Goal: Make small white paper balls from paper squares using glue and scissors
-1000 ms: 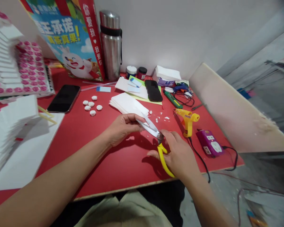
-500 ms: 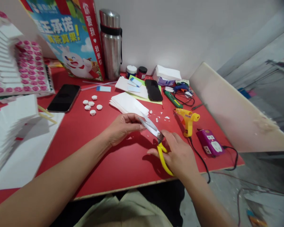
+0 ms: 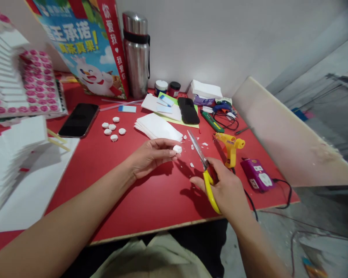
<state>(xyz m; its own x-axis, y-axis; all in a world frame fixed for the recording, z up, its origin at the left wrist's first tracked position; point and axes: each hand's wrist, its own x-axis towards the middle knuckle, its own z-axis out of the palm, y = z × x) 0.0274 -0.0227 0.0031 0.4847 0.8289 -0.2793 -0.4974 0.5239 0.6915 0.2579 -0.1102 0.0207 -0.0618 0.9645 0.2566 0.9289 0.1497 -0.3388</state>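
My left hand (image 3: 150, 156) pinches a small round white piece (image 3: 177, 148) between thumb and fingers, just above the red table (image 3: 118, 181). My right hand (image 3: 224, 189) grips yellow-handled scissors (image 3: 203, 166), blades closed and pointing up-left, a short way right of the white piece. A fanned stack of white sheets (image 3: 158, 127) lies just behind my left hand. Several finished round white pieces (image 3: 113, 129) sit to the left of that stack. Small white offcuts (image 3: 195, 144) lie scattered near the scissor tips.
A yellow glue gun (image 3: 229, 146) and purple power strip (image 3: 256, 175) lie right of my right hand. Two phones (image 3: 79, 119) (image 3: 188, 110), a steel flask (image 3: 136, 54), a printed box (image 3: 84, 46), small jars (image 3: 161, 87) and stacked cards (image 3: 17, 154) fill the back and left.
The scissors have pulled away to the right from my left hand and their blades have closed. The trimmed white piece now shows in my left fingertips.
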